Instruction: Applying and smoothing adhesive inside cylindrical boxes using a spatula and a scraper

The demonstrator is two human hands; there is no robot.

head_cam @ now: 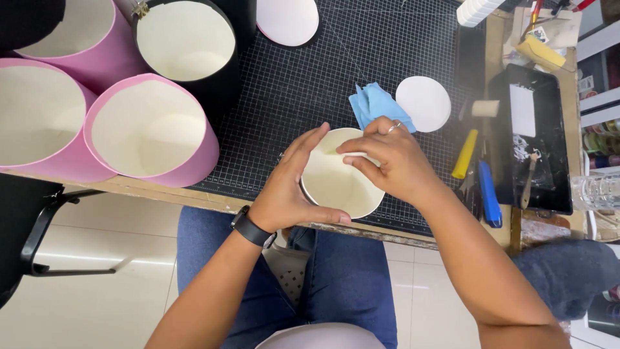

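Fingers (303, 152) of left hand (290, 187) curl around the outer wall of small white round box (336, 184), gripping it at frame centre, on the near edge of the counter (387, 45). Right hand (394, 161) pinches the box's rim at its upper side. Blue cloth (374, 103) and white paper disc (423, 103) lie just above. Pink cylinder boxes (155, 129) stand at upper left; yellow tool (465, 154) and blue tool (489, 194) lie right.

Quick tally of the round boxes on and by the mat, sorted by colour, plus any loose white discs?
Pink round boxes: 3
Black round boxes: 1
Small white round box, held by left hand and right hand: 1
White discs: 2
Total: 7
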